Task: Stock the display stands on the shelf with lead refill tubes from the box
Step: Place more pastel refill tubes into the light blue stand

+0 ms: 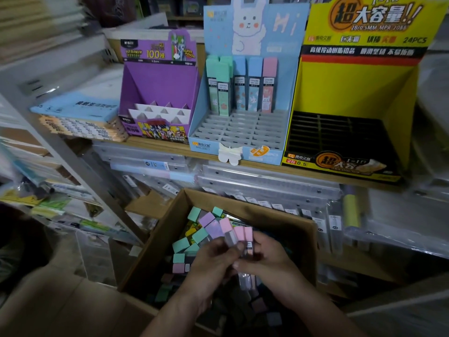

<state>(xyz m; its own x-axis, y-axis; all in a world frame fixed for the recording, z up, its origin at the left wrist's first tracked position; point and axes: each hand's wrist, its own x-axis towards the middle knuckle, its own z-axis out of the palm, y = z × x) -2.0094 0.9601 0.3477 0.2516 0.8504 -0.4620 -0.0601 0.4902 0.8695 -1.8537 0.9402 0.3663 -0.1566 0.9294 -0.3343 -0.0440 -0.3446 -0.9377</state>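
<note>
Both hands working over open brown cardboard box (155,242): left hand (211,261) and right hand (269,259) together gripping fanned bunch of slim clear plastic lead refill tubes (226,227), pink and lilac caps, just above loose tubes inside. Tubes looking light, stiff, slick, probably brittle; capped ends offering surest hold. Pale blue rabbit-printed card display stand (243,133) sitting mostly unfilled on wooden shelf (158,144) above.

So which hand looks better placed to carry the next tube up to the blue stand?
Probably the right hand: it pinches the outer pink tubes, ready to lift away toward the blue stand, while the left hand holds the purple tubes.
</note>
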